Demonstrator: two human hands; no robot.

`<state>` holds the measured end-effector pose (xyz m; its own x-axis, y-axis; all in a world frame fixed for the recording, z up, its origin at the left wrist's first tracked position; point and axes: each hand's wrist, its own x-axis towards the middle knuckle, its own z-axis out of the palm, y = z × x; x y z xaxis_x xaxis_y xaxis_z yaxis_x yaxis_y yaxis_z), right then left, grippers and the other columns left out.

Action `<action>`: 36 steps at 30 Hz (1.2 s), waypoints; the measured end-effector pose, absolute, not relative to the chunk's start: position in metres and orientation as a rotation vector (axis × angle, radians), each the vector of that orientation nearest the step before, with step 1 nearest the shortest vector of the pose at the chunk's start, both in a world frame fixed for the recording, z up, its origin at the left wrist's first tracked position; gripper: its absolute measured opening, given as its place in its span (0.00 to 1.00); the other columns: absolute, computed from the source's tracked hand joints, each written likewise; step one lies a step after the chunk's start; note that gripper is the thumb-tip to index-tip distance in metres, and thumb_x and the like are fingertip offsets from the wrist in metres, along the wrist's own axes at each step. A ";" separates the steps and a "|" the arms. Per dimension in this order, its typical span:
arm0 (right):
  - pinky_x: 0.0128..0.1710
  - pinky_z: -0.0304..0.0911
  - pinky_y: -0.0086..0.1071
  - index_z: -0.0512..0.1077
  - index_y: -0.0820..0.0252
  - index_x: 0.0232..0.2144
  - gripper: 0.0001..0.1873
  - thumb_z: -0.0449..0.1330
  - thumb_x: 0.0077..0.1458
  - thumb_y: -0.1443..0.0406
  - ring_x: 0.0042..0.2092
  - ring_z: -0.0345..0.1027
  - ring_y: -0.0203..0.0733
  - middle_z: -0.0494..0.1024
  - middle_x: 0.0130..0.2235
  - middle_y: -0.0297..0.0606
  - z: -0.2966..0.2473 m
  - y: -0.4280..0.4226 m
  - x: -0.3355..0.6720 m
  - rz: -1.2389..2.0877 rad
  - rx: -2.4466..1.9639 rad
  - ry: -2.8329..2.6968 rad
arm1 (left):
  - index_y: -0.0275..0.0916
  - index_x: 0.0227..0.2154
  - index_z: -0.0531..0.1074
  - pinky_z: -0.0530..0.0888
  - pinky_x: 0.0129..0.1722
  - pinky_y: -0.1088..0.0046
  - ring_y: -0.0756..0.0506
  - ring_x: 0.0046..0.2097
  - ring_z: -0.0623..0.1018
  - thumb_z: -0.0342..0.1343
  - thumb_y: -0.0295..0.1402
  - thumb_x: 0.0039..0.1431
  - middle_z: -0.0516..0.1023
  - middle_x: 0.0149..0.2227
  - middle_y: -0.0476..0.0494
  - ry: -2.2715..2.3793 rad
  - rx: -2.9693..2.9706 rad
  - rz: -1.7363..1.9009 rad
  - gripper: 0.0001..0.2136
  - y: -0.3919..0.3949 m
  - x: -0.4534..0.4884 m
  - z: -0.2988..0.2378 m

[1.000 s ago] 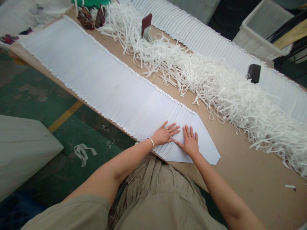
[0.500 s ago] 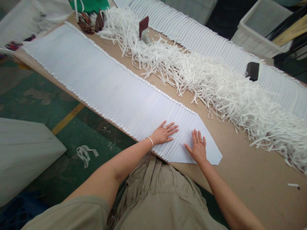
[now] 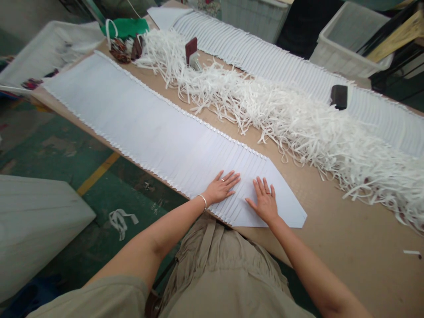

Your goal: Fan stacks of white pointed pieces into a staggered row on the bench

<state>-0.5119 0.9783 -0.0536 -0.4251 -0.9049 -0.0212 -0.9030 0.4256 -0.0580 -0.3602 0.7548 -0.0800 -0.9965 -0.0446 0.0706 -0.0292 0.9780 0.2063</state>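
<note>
A long row of overlapping white sheets (image 3: 159, 128) runs along the near side of the table, fanned out in narrow steps with small white tabs along both long edges. My left hand (image 3: 221, 187) lies flat on the stepped part, fingers spread, holding nothing. To its right, my right hand (image 3: 265, 201) rests open on the broad face of the end sheet (image 3: 288, 203), which has cut-off corners. Beyond the sheets stretches a heap of loose white strips (image 3: 298, 115).
A second fanned row of white sheets (image 3: 232, 42) lies at the table's far side, with a dark block (image 3: 339, 97) on it. A dark red upright piece (image 3: 191, 51) stands among the strips. White bins (image 3: 351, 39) are behind the table (image 3: 357, 247); a white strip (image 3: 122, 221) is on the floor.
Both hands have shifted slightly left over the sheets, still flat with fingers apart. The camera view has tilted a little, so the far end of the table sits lower in the picture.
</note>
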 end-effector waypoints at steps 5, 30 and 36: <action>0.69 0.28 0.57 0.43 0.56 0.71 0.47 0.52 0.59 0.43 0.73 0.28 0.52 0.41 0.73 0.39 -0.060 0.948 -0.499 -0.048 -1.730 2.451 | 0.48 0.70 0.48 0.47 0.70 0.53 0.43 0.73 0.50 0.43 0.45 0.69 0.52 0.72 0.46 -3.054 0.087 -0.312 0.29 0.756 -0.358 -0.085; 0.68 0.31 0.59 0.44 0.58 0.71 0.41 0.45 0.64 0.46 0.73 0.28 0.53 0.42 0.73 0.40 -0.056 0.875 -0.524 -0.102 -1.793 2.492 | 0.45 0.71 0.40 0.45 0.69 0.41 0.38 0.73 0.45 0.39 0.42 0.69 0.44 0.73 0.43 -2.727 1.140 -0.354 0.30 0.704 -0.292 -0.099; 0.68 0.32 0.60 0.43 0.55 0.71 0.40 0.47 0.64 0.47 0.73 0.29 0.53 0.43 0.73 0.39 -0.073 0.856 -0.505 -0.093 -1.846 2.438 | 0.48 0.71 0.37 0.40 0.69 0.40 0.38 0.73 0.42 0.41 0.44 0.68 0.43 0.73 0.44 -2.643 1.176 -0.371 0.32 0.680 -0.291 -0.119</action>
<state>-0.5048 0.8557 -0.0727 -0.2698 -0.9625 -0.0290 -0.9575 0.2713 -0.0978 -0.2907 0.6800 -0.1193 -0.6535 -0.7501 0.1010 -0.6934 0.6469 0.3175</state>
